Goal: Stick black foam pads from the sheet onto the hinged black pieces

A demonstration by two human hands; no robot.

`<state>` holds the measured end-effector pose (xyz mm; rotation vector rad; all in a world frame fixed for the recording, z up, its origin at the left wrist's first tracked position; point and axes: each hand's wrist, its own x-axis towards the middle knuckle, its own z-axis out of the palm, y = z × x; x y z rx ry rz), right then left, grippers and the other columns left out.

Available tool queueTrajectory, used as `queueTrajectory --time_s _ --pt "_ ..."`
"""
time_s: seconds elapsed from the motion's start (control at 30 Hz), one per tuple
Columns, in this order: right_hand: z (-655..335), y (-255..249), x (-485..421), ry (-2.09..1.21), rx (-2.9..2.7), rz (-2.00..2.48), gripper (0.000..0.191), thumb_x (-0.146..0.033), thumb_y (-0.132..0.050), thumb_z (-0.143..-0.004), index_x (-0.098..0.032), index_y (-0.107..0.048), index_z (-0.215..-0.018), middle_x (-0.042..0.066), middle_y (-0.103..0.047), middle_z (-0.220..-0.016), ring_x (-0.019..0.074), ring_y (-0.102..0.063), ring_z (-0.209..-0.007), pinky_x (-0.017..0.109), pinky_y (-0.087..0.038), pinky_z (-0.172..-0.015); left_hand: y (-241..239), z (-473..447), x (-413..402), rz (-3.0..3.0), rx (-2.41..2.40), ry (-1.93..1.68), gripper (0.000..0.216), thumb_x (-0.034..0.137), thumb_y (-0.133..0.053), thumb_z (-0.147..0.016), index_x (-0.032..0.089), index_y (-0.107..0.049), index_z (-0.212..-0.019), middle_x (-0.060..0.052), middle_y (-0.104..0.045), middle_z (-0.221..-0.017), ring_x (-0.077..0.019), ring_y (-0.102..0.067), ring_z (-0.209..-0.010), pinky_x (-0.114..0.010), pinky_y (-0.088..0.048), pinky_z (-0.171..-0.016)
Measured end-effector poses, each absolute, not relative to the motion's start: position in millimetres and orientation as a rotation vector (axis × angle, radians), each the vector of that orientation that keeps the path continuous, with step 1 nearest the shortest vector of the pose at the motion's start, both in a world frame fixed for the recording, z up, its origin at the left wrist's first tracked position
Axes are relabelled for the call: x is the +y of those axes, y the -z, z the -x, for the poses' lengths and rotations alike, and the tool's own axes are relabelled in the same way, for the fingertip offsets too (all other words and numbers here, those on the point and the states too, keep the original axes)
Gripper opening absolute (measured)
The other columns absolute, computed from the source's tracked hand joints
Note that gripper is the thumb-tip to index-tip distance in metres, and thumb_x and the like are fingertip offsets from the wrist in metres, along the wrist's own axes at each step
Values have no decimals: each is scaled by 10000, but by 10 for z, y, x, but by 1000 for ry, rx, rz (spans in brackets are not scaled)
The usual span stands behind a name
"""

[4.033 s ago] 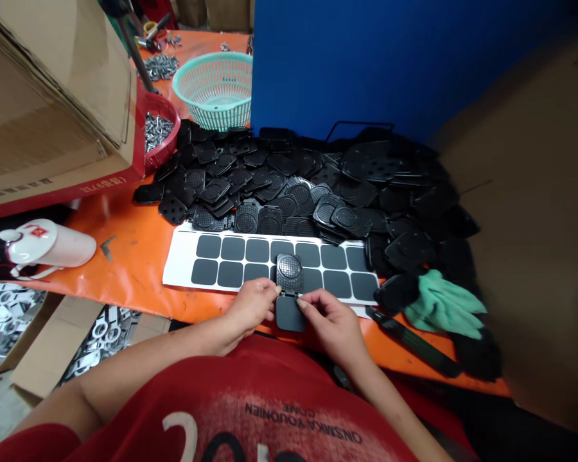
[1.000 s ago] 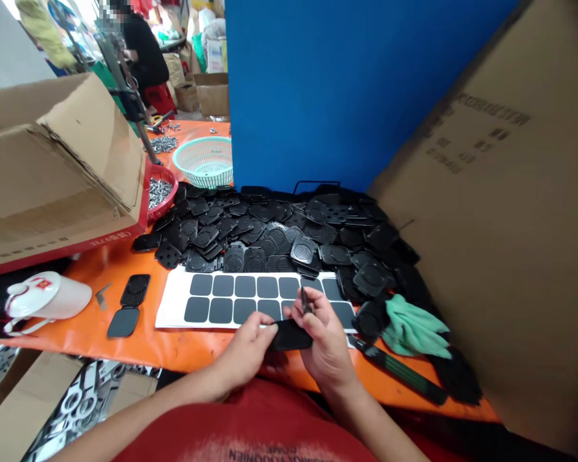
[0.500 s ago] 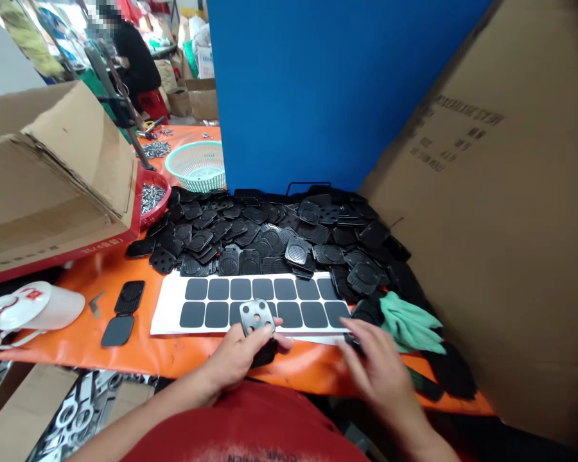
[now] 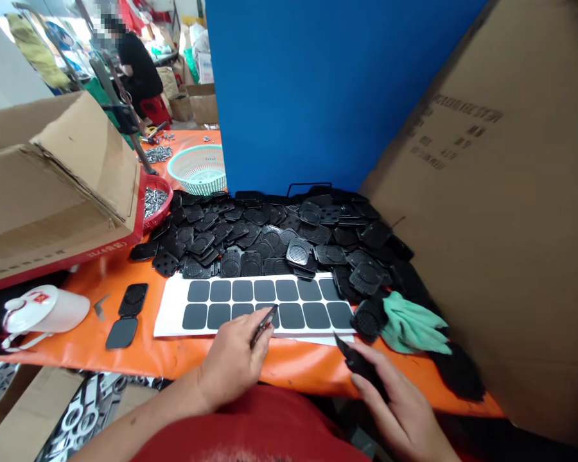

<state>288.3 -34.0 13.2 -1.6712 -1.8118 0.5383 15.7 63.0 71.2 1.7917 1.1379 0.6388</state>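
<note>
My left hand [image 4: 236,353] pinches a thin dark plate [image 4: 264,326], now turned nearly edge-on, above the front edge of the sticker sheet. That sheet [image 4: 171,314] is white, with two rows of dark grey rounded-square pads [image 4: 291,316]. My right hand [image 4: 397,401] is closed around a black utility knife [image 4: 366,367], its pointed tip aimed up and left toward the sheet's lower right corner, apart from the plate. Part of the knife handle is hidden in the palm. A hinged pair of black plates [image 4: 128,316] lies open left of the sheet.
Behind the sheet spreads a heap of black plates [image 4: 250,234]. A green cloth [image 4: 414,321] lies at right beside a large cardboard sheet [image 4: 501,224]. At left are a white lidded cup [image 4: 52,311], a carton [image 4: 58,192] and a red basket of metal parts [image 4: 157,204]. A person sits far back.
My left hand has tilted the plate from showing its silvery, holed face to nearly edge-on. My right hand has drawn slightly back and down, raising the knife's pointed tip into view.
</note>
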Motion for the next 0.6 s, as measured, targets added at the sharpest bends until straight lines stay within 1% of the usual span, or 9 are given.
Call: queueTrajectory --time_s 0.07,0.1,0.2,0.3,0.43,0.6 --pt "-2613 -410 -222 -683 -1848 1490 371 -312 -443 -941 -265 -495 -1305 97 -660 -1189 259 -656 -1055 333 -559 -852 -680 -162 621 -2033 1150 -618 377 237 -463 -908 186 -561 -1268 -114 -691 -1031 -240 -637 -912 -356 -495 -832" --pt "-2503 -519 -164 -756 -1879 1418 373 -290 -448 -940 -267 -489 -1310 92 -655 -1197 251 -651 -1062 324 -555 -858 -661 -164 619 -2149 1156 -596 405 204 -458 -894 169 -538 -1289 -123 -686 -1032 -246 -632 -909 -371 -504 -819" --pt "-2305 -686 -27 -847 -1918 1285 368 -256 -470 -931 -273 -484 -1298 75 -658 -1182 227 -652 -1038 302 -545 -863 -619 -162 614 -2398 1177 -539 443 120 -442 -841 111 -520 -1277 -136 -683 -966 -257 -621 -854 -399 -528 -756" --pt "-2253 -683 32 -869 -1919 1258 369 -242 -478 -928 -270 -483 -1296 71 -659 -1179 218 -652 -1032 294 -541 -863 -619 -152 607 -2524 1183 -556 438 74 -417 -816 77 -527 -1240 -137 -686 -920 -258 -617 -815 -409 -540 -727" --pt "-2244 -665 33 -882 -1920 1282 371 -234 -489 -921 -258 -503 -1291 85 -666 -1172 227 -656 -1032 316 -545 -869 -622 -150 604 -2610 1196 -566 415 75 -405 -825 71 -530 -1220 -135 -688 -893 -257 -609 -778 -406 -545 -689" --pt "-2266 -671 8 -901 -1896 1354 353 -253 -507 -917 -261 -536 -1269 83 -671 -1168 229 -658 -1036 324 -547 -874 -498 -141 619 -2697 1177 -553 453 85 -426 -814 79 -514 -1259 -151 -682 -921 -269 -604 -823 -430 -542 -740"
